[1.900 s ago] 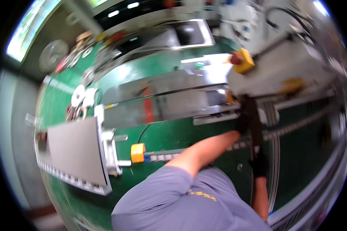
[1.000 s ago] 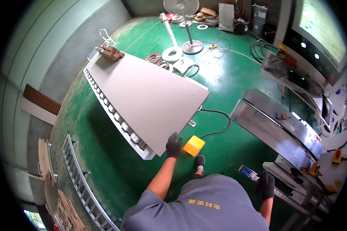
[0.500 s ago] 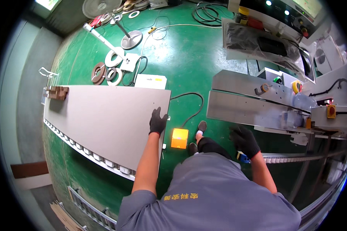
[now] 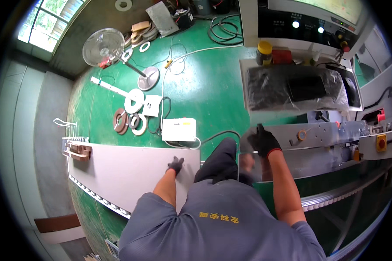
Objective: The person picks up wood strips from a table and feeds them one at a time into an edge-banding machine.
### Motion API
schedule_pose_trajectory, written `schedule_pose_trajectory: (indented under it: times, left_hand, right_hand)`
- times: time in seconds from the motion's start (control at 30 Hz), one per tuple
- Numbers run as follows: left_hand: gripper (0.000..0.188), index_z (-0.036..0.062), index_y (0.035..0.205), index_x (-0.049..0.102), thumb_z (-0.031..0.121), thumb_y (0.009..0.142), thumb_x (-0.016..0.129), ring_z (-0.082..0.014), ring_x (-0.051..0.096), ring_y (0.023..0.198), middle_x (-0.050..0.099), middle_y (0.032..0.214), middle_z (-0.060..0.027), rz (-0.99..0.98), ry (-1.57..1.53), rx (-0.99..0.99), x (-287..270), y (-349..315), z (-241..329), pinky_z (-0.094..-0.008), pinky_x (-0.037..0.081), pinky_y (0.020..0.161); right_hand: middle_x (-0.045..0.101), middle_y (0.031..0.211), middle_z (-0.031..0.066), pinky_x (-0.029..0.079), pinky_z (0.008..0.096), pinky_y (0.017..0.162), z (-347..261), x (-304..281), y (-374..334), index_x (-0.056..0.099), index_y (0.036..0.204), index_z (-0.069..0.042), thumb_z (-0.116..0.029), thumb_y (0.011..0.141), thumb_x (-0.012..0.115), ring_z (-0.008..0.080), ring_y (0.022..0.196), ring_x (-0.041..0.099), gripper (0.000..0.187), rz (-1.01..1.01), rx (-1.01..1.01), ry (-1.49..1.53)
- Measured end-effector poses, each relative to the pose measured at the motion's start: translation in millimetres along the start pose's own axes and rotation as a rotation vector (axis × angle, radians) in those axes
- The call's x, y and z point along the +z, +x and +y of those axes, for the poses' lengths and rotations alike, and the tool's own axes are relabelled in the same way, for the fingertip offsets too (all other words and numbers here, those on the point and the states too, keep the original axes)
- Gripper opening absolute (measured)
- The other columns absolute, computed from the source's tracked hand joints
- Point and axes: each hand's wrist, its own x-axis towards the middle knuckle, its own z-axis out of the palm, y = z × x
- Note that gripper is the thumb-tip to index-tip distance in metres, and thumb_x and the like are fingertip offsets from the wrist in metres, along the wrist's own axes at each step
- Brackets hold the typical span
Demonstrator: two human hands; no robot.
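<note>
My left hand (image 4: 175, 165), in a dark glove with a red cuff, lies on a large light-grey panel (image 4: 122, 174) near its right end, fingers spread. The panel rests on a roller-edged stand. On the other side of my body, my right hand (image 4: 264, 142), gloved alike, is at the near end of a machine's shiny metal bed (image 4: 322, 138). Its fingers are stretched out, with nothing visible in them. An orange-ringed round fitting (image 4: 301, 135) sits on the bed farther right. At the panel's far left end is a brown block (image 4: 77, 151).
A white box (image 4: 179, 129) with cables stands on the green floor ahead, near edging rolls (image 4: 134, 101) and a standing fan (image 4: 103, 48). A plastic-covered keyboard shelf (image 4: 274, 89) lies beyond the metal bed. A red-and-yellow switch (image 4: 381, 142) is at right.
I have moved forward, between the panel and the machine. My right hand has gone from beside my body to the metal bed. My left hand stays on the panel; the orange floor box is out of sight.
</note>
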Motion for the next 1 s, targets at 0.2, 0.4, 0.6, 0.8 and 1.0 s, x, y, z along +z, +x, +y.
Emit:
schedule_pose_trajectory:
  times: [0.2,0.4,0.6,0.8,1.0]
  left_hand:
    - [0.051,0.0331,0.153,0.028,0.043,0.104,0.028,-0.0594,0.026,0.138,0.024,0.161,-0.0204,-0.282,0.719,0.422,-1,31,-45,-0.0604,0.024,0.115]
    - [0.050,0.0298,0.150,0.035,0.047,0.103,0.027,-0.0556,0.029,0.139,0.015,0.161,-0.0204,-0.212,-0.030,0.247,-7,59,-24,-0.0571,0.023,0.115]
    - [0.049,0.0219,0.146,0.041,0.045,0.103,0.032,-0.0506,0.036,0.136,0.027,0.154,-0.0209,-0.199,-0.187,0.267,-65,138,10,-0.0542,0.028,0.112]
    - [0.049,0.0141,0.141,0.046,0.042,0.102,0.036,-0.0456,0.042,0.133,0.039,0.148,-0.0214,-0.221,-0.273,0.239,-112,264,35,-0.0512,0.034,0.109]
    - [0.050,0.0062,0.137,0.052,0.040,0.102,0.041,-0.0406,0.049,0.131,0.050,0.142,-0.0219,-0.530,-0.027,0.323,-128,291,32,-0.0482,0.039,0.106]
  right_hand:
    - [0.067,0.101,0.0274,0.052,0.0524,0.086,6,19,5,0.051,0.122,-0.004,-0.040,0.091,0.054,0.0441,0.097,0.065,0.047,-0.006,-0.039,-0.159]
    - [0.069,0.093,0.0135,0.055,0.0475,0.075,-9,8,-1,0.068,0.095,-0.014,-0.024,0.093,0.051,0.0325,0.091,0.068,0.020,-0.084,-0.260,-0.558]
    - [0.069,0.081,0.0221,0.052,0.0523,0.077,-4,22,-8,0.068,0.094,-0.003,-0.042,0.094,0.048,0.0455,0.080,0.066,0.044,0.076,0.274,-0.062]
    - [0.068,0.079,0.0213,0.053,0.0479,0.071,-84,12,139,0.068,0.094,-0.003,-0.038,0.094,0.052,0.0410,0.074,0.066,0.039,0.066,0.411,-0.045]
    - [0.067,0.076,0.0205,0.053,0.0435,0.066,-161,-23,296,0.068,0.093,-0.002,-0.033,0.093,0.056,0.0365,0.068,0.066,0.033,-0.042,0.306,-0.044]
